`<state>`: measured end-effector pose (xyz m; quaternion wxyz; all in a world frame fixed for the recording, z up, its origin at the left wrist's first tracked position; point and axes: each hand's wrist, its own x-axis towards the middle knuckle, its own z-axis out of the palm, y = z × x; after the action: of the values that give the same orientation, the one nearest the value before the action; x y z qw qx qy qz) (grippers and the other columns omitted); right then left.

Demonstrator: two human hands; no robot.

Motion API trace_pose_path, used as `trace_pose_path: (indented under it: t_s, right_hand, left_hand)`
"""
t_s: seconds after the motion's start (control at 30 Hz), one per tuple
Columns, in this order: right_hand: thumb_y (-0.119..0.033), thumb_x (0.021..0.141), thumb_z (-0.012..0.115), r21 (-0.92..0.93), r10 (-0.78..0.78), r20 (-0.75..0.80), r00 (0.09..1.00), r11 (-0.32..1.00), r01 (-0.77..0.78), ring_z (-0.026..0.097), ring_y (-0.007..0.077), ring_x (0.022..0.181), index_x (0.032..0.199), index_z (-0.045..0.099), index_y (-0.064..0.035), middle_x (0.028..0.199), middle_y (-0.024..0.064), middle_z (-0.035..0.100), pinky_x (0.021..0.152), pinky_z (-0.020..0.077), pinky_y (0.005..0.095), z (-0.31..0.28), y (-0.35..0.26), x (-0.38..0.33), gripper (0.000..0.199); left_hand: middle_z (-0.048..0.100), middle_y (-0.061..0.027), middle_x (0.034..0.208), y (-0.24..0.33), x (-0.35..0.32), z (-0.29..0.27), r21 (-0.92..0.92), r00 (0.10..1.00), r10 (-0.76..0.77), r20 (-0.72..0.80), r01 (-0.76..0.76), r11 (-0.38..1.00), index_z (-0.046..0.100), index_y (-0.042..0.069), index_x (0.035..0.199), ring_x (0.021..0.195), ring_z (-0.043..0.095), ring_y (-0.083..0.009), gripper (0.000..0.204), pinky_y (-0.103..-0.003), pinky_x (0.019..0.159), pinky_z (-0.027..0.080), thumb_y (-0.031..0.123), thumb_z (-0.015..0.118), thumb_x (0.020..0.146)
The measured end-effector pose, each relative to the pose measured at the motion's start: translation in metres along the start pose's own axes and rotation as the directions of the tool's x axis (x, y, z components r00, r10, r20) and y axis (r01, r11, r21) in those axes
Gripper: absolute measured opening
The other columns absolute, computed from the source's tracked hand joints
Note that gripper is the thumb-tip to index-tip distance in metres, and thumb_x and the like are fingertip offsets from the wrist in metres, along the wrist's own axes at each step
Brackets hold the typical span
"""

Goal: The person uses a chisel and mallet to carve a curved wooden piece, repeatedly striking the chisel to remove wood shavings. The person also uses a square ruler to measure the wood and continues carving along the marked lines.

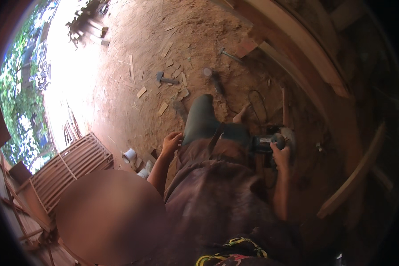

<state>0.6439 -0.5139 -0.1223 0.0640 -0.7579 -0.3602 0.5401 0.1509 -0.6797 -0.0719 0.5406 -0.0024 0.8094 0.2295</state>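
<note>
My right hand (281, 156) is closed on the rounded grip of a dark, teal-tinted power tool (265, 144) beside my right thigh. A pale round part shows on the tool's far side; its exact kind is unclear in the shadow. My left hand (173, 142) is next to my left thigh with its fingers curled in. Whatever they may hold is hidden. Across my lap, over the green trousers (199, 116), lies a narrow dark strip (216, 138).
A hammer (167, 80), a dark tool with a round pale end (215, 81) and a second hammer-like tool (229, 55) lie ahead among wood offcuts (141, 92). A slatted wooden frame (71, 166) and white containers (129, 155) stand left. Curved timbers (297, 40) line the right.
</note>
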Motion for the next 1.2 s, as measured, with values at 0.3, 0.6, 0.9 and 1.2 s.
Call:
trace_pose_path:
  t_s: [0.3, 0.6, 0.9, 1.2]
  right_hand:
    - [-0.027, 0.084, 0.084, -0.310, -0.139, 0.272, 0.952, 0.924, 0.224, 0.074, 0.0397, 0.114, 0.124, 0.074, 0.0048, 0.118, 0.0257, 0.077, 0.095, 0.0562, 0.0447, 0.094, -0.102, 0.036, 0.052]
    - [-0.042, 0.084, 0.084, -0.585, -0.170, 0.382, 0.909, 0.717, 0.380, 0.070, 0.0470, 0.119, 0.135, 0.073, -0.0036, 0.122, 0.0289, 0.076, 0.103, 0.0545, 0.0512, 0.248, -0.235, 0.070, 0.065]
    - [-0.029, 0.086, 0.084, -0.472, -0.176, 0.584, 0.793, 0.720, 0.508, 0.073, 0.0415, 0.115, 0.130, 0.071, 0.0025, 0.120, 0.0250, 0.077, 0.101, 0.0546, 0.0468, 0.470, -0.372, 0.236, 0.055]
    - [-0.021, 0.086, 0.085, -0.387, -0.409, 0.657, 0.633, 0.538, 0.749, 0.073, 0.0266, 0.098, 0.123, 0.072, 0.0011, 0.105, 0.0131, 0.078, 0.092, 0.0554, 0.0402, 0.660, -0.437, 0.441, 0.045]
  left_hand:
    - [0.075, -0.0079, 0.122, 0.056, 0.021, -0.037, -0.075, 0.997, 0.076, 0.006, -0.076, 0.994, 0.070, 0.005, 0.137, 0.109, 0.073, -0.0217, 0.041, -0.037, 0.091, 0.058, 0.032, 0.071, 0.105]
    - [0.059, -0.0319, 0.147, 0.054, 0.195, -0.074, 0.570, 0.997, 0.013, 0.075, -0.054, 0.820, 0.040, -0.001, 0.161, 0.138, 0.060, -0.0439, 0.093, -0.049, 0.115, 0.050, 0.051, 0.077, 0.092]
    - [0.034, -0.0323, 0.163, 0.141, 0.335, -0.081, 0.766, 0.950, -0.282, 0.130, 0.084, 0.637, 0.005, 0.006, 0.173, 0.143, 0.050, -0.0502, 0.130, -0.062, 0.114, 0.046, 0.051, 0.087, 0.083]
    - [0.047, -0.0213, 0.155, 0.111, 0.371, -0.079, 0.614, 0.995, -0.096, 0.038, 0.052, 0.788, 0.049, 0.007, 0.152, 0.143, 0.047, -0.0425, 0.078, -0.062, 0.109, 0.046, 0.035, 0.081, 0.087]
